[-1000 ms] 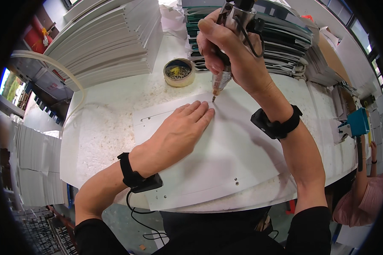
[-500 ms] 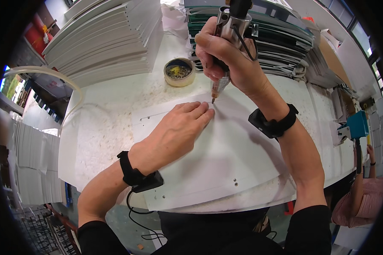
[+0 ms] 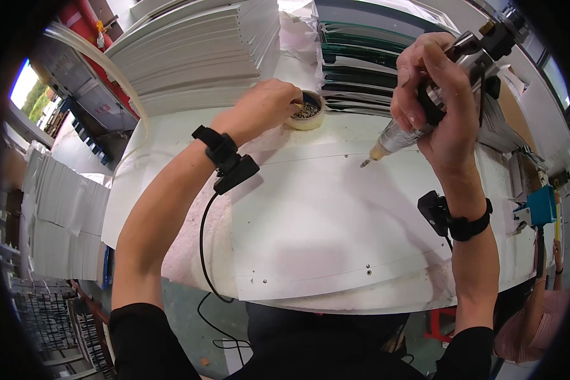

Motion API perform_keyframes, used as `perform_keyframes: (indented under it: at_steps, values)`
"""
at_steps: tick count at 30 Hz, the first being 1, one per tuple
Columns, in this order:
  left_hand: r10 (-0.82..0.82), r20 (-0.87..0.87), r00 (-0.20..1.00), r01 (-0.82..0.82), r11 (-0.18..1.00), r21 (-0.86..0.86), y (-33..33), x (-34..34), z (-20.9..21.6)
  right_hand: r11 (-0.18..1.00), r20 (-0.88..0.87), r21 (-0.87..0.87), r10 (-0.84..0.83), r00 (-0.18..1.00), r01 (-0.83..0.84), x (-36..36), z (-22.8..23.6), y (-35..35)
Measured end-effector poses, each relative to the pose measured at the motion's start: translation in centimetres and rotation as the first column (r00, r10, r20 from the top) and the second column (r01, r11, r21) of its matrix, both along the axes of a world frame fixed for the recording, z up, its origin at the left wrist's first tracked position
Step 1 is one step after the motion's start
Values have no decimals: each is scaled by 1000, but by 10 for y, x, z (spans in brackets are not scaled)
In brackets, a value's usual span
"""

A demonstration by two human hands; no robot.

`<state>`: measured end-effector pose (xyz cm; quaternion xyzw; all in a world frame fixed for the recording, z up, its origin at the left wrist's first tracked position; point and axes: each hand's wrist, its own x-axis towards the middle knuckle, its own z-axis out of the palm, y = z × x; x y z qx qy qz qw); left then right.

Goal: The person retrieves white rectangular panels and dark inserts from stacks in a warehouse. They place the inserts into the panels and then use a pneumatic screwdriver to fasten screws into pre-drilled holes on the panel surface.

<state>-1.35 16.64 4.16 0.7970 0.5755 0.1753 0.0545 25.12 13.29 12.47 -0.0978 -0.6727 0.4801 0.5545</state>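
My right hand grips a metal-and-black power screwdriver. The tool is tilted, its bit pointing down and left just above a flat white panel. My left hand is at the near-left rim of a round pale tub holding many small metal screws. Its fingers are bent together inside the rim, and whatever the fingertips pinch is hidden. Small screw heads sit in the panel, one along its far edge and a few near its front edge.
Tall stacks of white panels stand behind on the left, with dark green-edged sheets to their right. A pale hose curves down at left. Another stack stands left of the table. A person's arm shows at far right.
My left hand has left the panel and moved to the screw tub. My right hand has drawn the screwdriver right and tilted it, off the panel's far edge, where a screw head now shows.
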Motion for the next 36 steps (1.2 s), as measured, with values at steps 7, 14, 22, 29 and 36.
perform_keyframes:
  at_steps: [7,14,22,29,36]
  values:
    - [-95,-173,980,88,995,-43,30,-5,-17,998,25,55,-29,999,28,19,2,-24]
    - [-34,-220,975,33,999,-12,22,2,-14,992,-3,95,84,996,-83,28,-5,-33]
    - [-107,-162,981,106,994,-17,33,17,-20,999,37,47,-22,999,20,26,-1,-45]
    - [-68,-85,994,81,985,153,-2,4,-8,989,-10,105,106,994,-105,31,-5,-48]
    - [-240,170,956,231,970,72,-108,39,-5,991,-60,18,132,989,-131,34,-13,-60]
